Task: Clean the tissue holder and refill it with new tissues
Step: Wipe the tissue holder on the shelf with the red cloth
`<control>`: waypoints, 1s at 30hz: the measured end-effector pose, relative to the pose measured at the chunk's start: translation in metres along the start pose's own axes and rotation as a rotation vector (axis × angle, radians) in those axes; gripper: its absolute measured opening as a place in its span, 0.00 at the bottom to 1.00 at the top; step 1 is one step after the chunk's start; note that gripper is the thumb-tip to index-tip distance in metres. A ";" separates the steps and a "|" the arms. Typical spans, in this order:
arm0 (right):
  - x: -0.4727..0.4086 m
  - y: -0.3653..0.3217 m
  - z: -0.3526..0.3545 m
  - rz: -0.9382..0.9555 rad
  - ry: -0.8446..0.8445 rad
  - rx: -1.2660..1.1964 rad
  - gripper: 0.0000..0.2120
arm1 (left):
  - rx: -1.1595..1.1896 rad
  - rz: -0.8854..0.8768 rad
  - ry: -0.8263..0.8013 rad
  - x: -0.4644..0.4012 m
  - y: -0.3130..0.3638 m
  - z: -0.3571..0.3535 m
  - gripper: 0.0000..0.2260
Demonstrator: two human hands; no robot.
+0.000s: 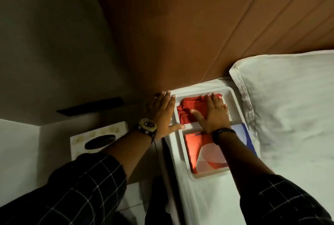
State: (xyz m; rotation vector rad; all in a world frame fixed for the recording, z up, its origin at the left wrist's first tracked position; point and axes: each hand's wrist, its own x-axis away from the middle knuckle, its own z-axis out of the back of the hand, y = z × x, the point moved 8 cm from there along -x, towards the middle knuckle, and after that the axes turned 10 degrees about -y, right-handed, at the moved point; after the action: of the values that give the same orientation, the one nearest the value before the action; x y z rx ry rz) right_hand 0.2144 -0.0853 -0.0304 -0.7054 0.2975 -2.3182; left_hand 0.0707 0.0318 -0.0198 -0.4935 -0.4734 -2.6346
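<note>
A white tissue holder [233, 96] lies open side up on the bed's edge, a white bar across its middle. My right hand [212, 114] presses flat on a red cloth [186, 109] inside its far half, fingers spread. My left hand [161, 114] rests along the holder's left wall, thumb on the bar. The near half shows a red and white tissue pack [204, 154]. A blue packet [242, 132] peeks out from under the holder's right side.
A white lid with a dark oval slot [99, 141] lies on the side table at left. A white pillow [289, 109] sits right of the holder. A brown padded headboard [180, 35] rises behind. A dark shelf [90, 107] juts from the wall.
</note>
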 end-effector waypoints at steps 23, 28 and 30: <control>-0.049 0.008 -0.062 -0.039 -0.411 0.287 0.28 | -0.134 -0.127 -0.028 -0.050 0.003 -0.033 0.53; -0.032 0.010 -0.025 0.096 -0.247 -0.070 0.28 | -0.157 -0.178 -0.004 -0.039 -0.003 -0.024 0.53; -0.018 0.008 -0.007 0.120 -0.119 -0.171 0.25 | -0.179 -0.168 -0.013 -0.024 -0.017 -0.024 0.53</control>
State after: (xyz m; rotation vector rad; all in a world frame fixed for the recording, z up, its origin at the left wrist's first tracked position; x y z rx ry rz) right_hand 0.2264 -0.0793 -0.0466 -0.8816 0.4741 -2.1447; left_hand 0.0768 0.0453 -0.0548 -0.5480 -0.2958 -2.8534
